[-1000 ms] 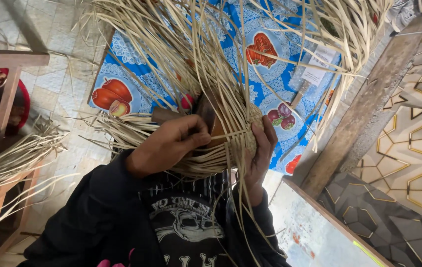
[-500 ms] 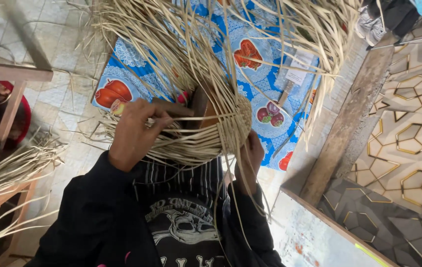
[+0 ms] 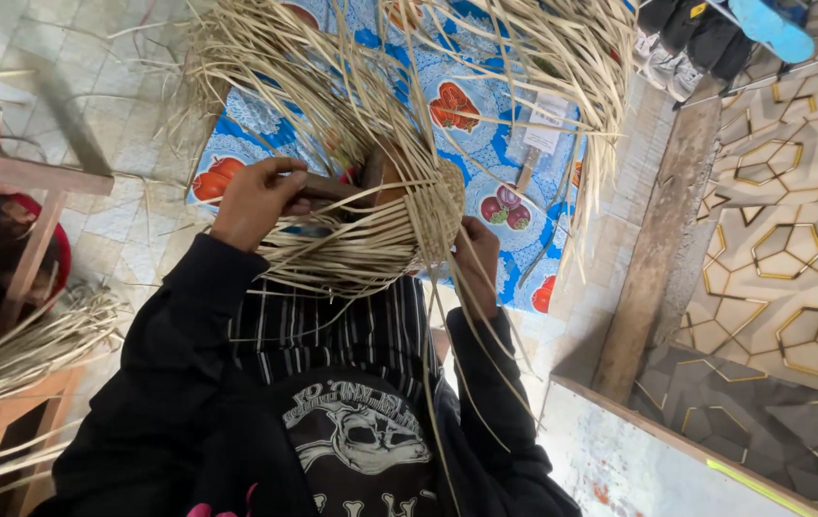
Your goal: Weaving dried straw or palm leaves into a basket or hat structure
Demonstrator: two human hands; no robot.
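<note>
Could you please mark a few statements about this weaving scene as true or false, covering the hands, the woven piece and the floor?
1. Both hands are on the woven piece of pale strips. True: the left hand grips its near left side and the right hand its right edge.
2. The cloth on the floor is plain red. False: it is blue with fruit pictures.
3. Loose strip ends fan out from the weave. True.
4. The person's sleeves are white. False: they are black.
5. The floor at the left is carpeted. False: it is pale tile.
</note>
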